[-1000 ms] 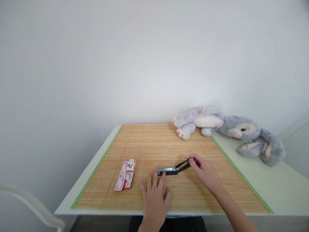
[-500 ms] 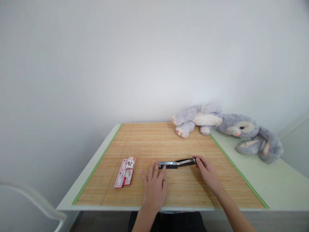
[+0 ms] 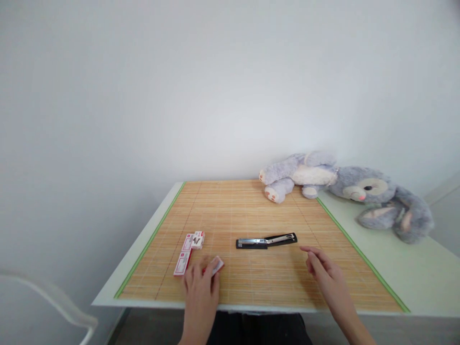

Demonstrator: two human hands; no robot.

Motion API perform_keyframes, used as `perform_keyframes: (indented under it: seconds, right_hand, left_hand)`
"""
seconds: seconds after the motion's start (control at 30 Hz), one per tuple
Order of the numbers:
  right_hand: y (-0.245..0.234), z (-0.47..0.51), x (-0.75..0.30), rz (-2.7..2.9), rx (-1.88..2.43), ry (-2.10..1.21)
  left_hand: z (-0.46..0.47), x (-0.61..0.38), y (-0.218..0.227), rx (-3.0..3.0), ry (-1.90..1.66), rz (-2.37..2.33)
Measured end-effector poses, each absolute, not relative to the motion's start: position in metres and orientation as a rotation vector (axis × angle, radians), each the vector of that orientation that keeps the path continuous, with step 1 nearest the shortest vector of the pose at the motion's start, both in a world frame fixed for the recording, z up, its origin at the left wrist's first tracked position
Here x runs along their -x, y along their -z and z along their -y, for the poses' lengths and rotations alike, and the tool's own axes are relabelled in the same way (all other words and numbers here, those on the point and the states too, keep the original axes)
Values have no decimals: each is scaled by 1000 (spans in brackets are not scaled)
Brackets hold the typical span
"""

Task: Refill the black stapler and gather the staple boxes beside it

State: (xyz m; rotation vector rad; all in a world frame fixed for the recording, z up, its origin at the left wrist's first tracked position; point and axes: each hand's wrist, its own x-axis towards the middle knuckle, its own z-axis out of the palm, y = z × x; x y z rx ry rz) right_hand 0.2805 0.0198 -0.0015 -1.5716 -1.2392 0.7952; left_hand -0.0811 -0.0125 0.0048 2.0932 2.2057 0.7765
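My left hand is closed around a small red-and-white box, which sticks out tilted beyond the fingertips. Just left of it, two flat white boxes with red edges lie end to end on the mat, and a smaller white box with a dark picture stands against them. An unfolded black stapler rests at the centre, its metal magazine showing. To the right of the stapler and apart from it is my right hand, holding nothing, index finger stretched out and the others partly curled.
A bamboo mat with green borders covers much of the white table. Against the wall at the back right lies a grey plush rabbit. A pale curved bar shows at the lower left.
My left hand has left the stapler, moved left and taken one of the red-and-white boxes out of the group. My right hand has let go of the stapler and drawn back right.
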Motion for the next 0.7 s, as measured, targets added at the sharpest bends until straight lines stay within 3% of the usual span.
perform_keyframes:
  seconds: [0.13, 0.2, 0.3, 0.53, 0.7]
  right_hand:
    - [-6, -16, -239, 1190, 1478, -1306]
    - [-10, -13, -221, 1113, 1417, -1593]
    - [-18, -10, -205, 1028, 1367, -1774]
    - [-23, -17, -221, 1137, 1404, -1799]
    - [-12, -29, -241, 1558, 1509, -1297]
  left_hand:
    - [6, 45, -7, -2153, -695, -1658]
    - [-2, 29, -12, -2146, -703, -1533]
    - [-12, 9, -17, -2135, -704, -1446]
    - [-25, 5, -15, -2143, -690, -1374]
    - [-30, 34, -15, -2147, -658, -1464]
